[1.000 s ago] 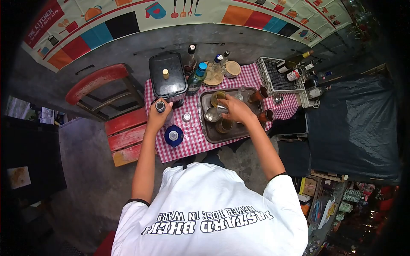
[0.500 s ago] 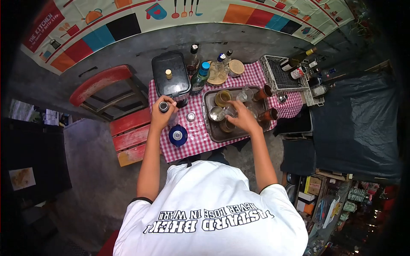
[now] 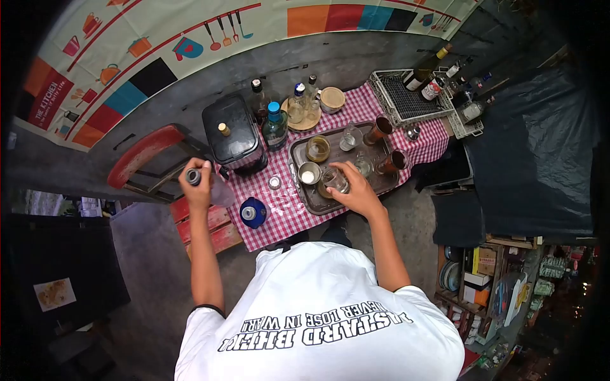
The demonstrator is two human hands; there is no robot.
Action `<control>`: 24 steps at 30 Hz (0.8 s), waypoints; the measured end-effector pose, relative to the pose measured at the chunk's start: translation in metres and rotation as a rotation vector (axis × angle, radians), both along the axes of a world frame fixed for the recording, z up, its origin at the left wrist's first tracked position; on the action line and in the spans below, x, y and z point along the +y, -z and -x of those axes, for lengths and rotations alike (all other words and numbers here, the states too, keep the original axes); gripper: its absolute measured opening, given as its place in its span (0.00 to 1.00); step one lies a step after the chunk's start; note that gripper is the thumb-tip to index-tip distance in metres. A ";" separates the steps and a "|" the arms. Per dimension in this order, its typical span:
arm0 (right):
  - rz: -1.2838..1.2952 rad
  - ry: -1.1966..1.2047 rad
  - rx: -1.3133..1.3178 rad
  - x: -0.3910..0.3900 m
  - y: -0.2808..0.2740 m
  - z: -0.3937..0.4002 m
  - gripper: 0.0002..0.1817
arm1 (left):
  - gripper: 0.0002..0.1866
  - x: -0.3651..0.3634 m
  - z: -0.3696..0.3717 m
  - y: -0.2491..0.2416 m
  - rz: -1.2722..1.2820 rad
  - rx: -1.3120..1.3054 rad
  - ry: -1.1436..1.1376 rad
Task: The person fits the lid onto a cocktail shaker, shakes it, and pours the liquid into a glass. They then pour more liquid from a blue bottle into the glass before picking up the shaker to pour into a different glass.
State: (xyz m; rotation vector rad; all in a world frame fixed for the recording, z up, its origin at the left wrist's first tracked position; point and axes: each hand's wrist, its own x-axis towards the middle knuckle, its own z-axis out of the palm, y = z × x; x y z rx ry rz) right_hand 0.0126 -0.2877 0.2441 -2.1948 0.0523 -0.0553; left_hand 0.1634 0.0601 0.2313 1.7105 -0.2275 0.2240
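Note:
My left hand (image 3: pixel 196 181) is wrapped round the neck of a clear bottle (image 3: pixel 220 192), held tilted off the left edge of the checked tablecloth (image 3: pixel 289 213). Over the front of the dark tray (image 3: pixel 318 207), my right hand (image 3: pixel 354 192) grips a clear glass (image 3: pixel 335 180). A metal cup (image 3: pixel 309 173) is just left of that glass. Behind it on the tray sit an amber glass bowl (image 3: pixel 318 149) and another clear glass (image 3: pixel 350 137). Two brown tumblers (image 3: pixel 379 130) lean at the tray's right side. A blue round flask (image 3: pixel 253 213) rests near the cloth's front left.
A black lidded container (image 3: pixel 232 130) and a green bottle (image 3: pixel 274 130) stand at the back left. Wire baskets (image 3: pixel 406 105) with bottles are at the back right. A red chair (image 3: pixel 143 155) is left of the table.
My left hand has moved left with the bottle, away from the black container. The glass in my right hand has come nearer the tray's front. The whole view has also shifted and turned.

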 end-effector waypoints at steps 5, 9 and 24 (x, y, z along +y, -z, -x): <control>-0.050 -0.071 -0.067 -0.014 -0.023 -0.006 0.30 | 0.12 0.004 0.043 -0.105 -0.115 -0.076 -0.156; -0.138 -0.155 -0.139 -0.027 -0.038 -0.012 0.31 | 0.11 -0.024 0.082 -0.183 -0.219 -0.044 -0.151; -0.542 -0.481 -0.165 -0.072 -0.054 0.030 0.33 | 0.08 -0.203 0.172 -0.158 -0.626 0.142 0.222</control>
